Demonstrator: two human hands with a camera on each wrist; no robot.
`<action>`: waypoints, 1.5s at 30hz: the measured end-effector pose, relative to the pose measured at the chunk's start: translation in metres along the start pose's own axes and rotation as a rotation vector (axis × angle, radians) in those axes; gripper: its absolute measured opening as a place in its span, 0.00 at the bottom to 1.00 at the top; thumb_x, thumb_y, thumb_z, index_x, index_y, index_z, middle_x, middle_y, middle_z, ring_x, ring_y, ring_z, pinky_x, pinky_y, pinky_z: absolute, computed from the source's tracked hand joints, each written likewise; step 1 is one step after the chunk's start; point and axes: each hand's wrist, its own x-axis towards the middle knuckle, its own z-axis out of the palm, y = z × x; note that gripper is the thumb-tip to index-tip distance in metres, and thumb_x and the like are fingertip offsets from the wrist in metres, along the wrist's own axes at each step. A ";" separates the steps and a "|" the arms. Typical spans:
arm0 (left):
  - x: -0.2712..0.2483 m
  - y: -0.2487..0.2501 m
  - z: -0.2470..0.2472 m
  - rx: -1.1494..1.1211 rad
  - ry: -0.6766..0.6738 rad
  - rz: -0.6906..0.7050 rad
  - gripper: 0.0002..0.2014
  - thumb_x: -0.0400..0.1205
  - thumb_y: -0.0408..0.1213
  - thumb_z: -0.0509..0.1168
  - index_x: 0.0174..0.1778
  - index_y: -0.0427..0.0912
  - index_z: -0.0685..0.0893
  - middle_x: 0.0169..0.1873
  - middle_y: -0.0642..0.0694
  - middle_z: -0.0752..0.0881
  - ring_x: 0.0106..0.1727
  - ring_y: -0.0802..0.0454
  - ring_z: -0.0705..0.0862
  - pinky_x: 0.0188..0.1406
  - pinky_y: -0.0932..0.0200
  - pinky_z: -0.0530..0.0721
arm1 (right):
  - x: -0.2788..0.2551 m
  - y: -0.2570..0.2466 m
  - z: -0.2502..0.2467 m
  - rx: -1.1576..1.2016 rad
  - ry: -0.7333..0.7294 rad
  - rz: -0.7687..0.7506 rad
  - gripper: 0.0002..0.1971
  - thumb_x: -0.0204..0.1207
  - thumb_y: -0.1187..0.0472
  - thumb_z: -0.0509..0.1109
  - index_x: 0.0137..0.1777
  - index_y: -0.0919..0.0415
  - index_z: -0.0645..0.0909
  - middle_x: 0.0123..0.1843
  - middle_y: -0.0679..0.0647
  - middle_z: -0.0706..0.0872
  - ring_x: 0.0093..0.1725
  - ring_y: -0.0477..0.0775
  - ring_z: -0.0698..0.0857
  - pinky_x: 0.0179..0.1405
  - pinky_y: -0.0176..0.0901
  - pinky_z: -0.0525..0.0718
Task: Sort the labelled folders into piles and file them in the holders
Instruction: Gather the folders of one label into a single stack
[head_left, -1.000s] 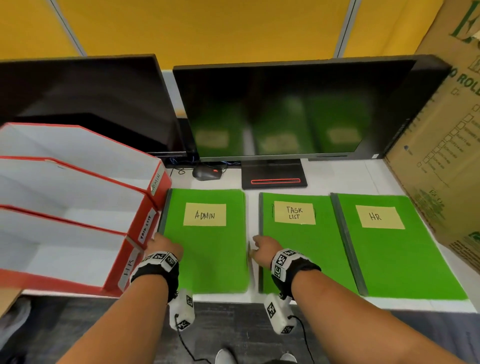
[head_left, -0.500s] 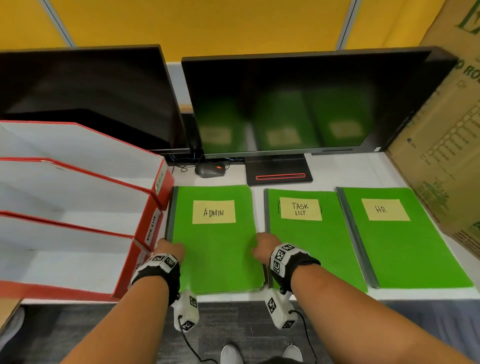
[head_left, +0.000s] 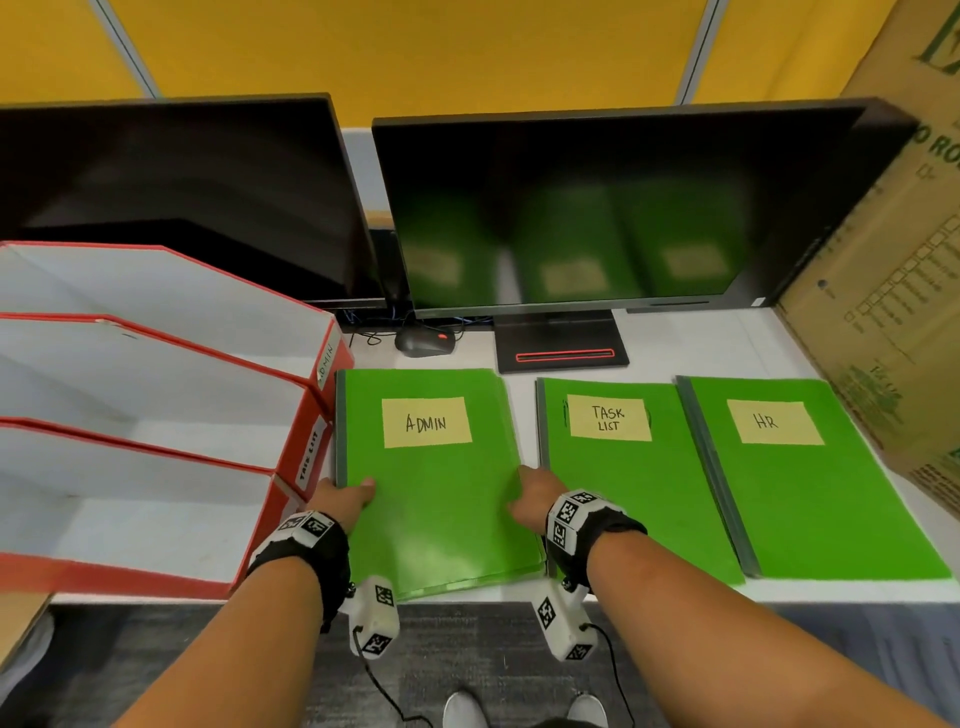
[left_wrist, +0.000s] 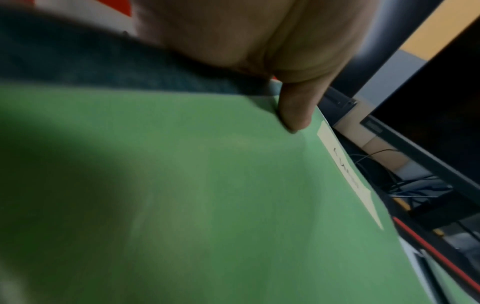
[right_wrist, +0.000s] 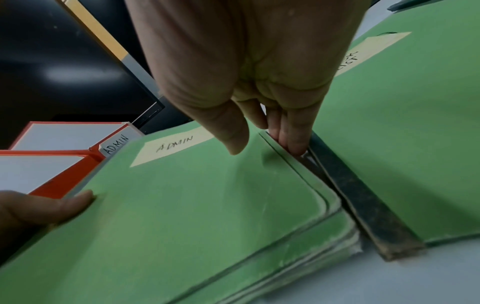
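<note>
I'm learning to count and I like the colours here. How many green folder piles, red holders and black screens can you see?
Green folder piles: 3 (ADMIN pile, TASK LIST pile, HR pile)
Red holders: 3 (ADMIN holder, TASK LIST holder, nearest holder)
Black screens: 2 (left screen, right screen)
Total: 8

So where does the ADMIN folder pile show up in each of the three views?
Head: ADMIN folder pile lies left of centre, the left hand and the right hand at its sides.
Left wrist: fills the lower frame, thumb on top.
Right wrist: lower left and centre.
Shared landmark: its yellow ADMIN label.
</note>
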 end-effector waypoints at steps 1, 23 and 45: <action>-0.004 0.002 -0.002 -0.031 0.008 0.027 0.34 0.81 0.45 0.67 0.78 0.32 0.62 0.71 0.30 0.73 0.70 0.32 0.74 0.73 0.43 0.71 | 0.000 0.000 0.000 0.007 0.004 0.003 0.20 0.76 0.62 0.63 0.68 0.66 0.70 0.63 0.62 0.75 0.49 0.56 0.77 0.45 0.41 0.80; -0.053 0.018 0.024 -0.266 0.122 0.278 0.18 0.82 0.35 0.64 0.68 0.42 0.70 0.43 0.36 0.83 0.37 0.44 0.80 0.37 0.55 0.79 | -0.028 0.043 -0.068 0.681 0.346 -0.019 0.16 0.85 0.61 0.53 0.66 0.68 0.72 0.59 0.66 0.80 0.49 0.56 0.76 0.48 0.42 0.73; -0.044 0.043 0.076 0.001 0.093 0.141 0.18 0.85 0.32 0.58 0.71 0.32 0.71 0.64 0.29 0.79 0.60 0.35 0.80 0.62 0.51 0.74 | -0.019 0.119 -0.062 0.731 0.361 0.234 0.17 0.85 0.66 0.53 0.69 0.73 0.70 0.53 0.68 0.79 0.46 0.54 0.73 0.41 0.38 0.66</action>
